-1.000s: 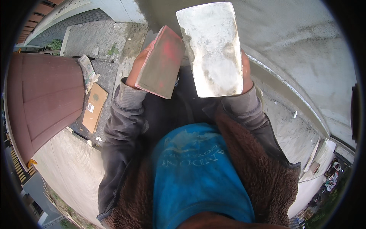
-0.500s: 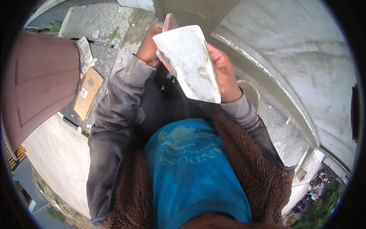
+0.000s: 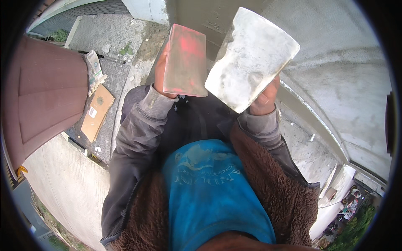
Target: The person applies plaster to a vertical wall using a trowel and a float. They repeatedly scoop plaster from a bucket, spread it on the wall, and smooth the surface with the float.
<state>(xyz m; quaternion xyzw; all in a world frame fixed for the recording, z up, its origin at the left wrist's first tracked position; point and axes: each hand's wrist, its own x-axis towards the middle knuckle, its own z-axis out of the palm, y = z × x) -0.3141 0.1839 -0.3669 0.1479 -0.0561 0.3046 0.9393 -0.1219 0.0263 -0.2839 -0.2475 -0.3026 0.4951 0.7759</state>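
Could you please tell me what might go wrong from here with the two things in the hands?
The white plate has a corner that looks very close to the reddish-grey block, so the two could knock together. Both are held up, and they partly hide the left hand and right hand; if either grip is loose, which I cannot tell, something might drop.

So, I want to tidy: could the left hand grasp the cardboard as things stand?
Probably not: the left hand holds the red-patched board, though the way to the cardboard looks free.
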